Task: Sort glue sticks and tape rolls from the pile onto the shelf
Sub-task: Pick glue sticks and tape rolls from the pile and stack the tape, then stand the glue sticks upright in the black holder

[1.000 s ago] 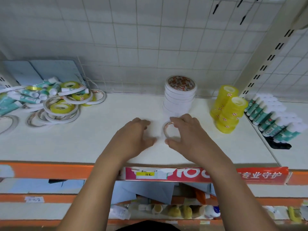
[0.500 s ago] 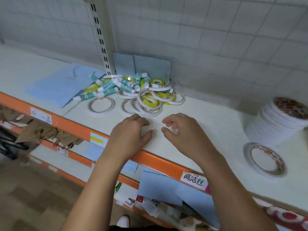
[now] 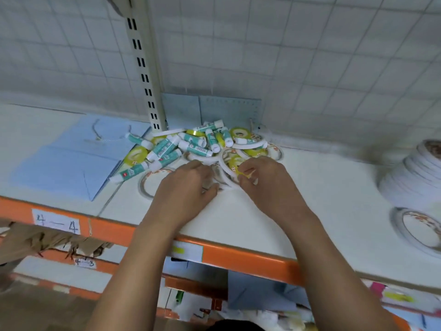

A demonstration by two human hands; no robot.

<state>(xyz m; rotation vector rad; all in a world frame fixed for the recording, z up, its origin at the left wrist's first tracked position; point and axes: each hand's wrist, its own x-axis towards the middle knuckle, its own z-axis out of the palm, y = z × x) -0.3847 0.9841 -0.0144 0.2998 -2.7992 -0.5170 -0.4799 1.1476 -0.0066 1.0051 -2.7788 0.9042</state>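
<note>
From the head view, a white shelf [image 3: 322, 187] with an orange rail [image 3: 238, 255] runs along a tiled wall [image 3: 310, 68]. The pile [image 3: 202, 145] lies at the back of the shelf, at the foot of a slotted post [image 3: 143, 68]. It is a jumble of green-and-white glue sticks [image 3: 164, 149], yellow tape rolls [image 3: 136, 156] and thin white tape rings [image 3: 142, 187].

Both hands reach into the near edge of the pile. The left hand [image 3: 188, 187] lies palm down over some white rings, its fingers [image 3: 198, 167] curled with the thumb drawn in. Whether it actually has hold of a ring cannot be told. The right hand [image 3: 265, 182] is just beside it, and its fingers [image 3: 245, 167] are curled and pinch a yellow roll [image 3: 235, 165] that sits inside a white ring.

A blue paper bag [image 3: 71, 158] lies flat on the shelf to the left of the pile, touching its edge. Well apart on the right stands a blurred stack [image 3: 412, 177] of white rolls. One loose ring [image 3: 398, 223] lies flat in front of the stack. A paper label [image 3: 56, 224] marked "4—4" is stuck on the rail at the left.
</note>
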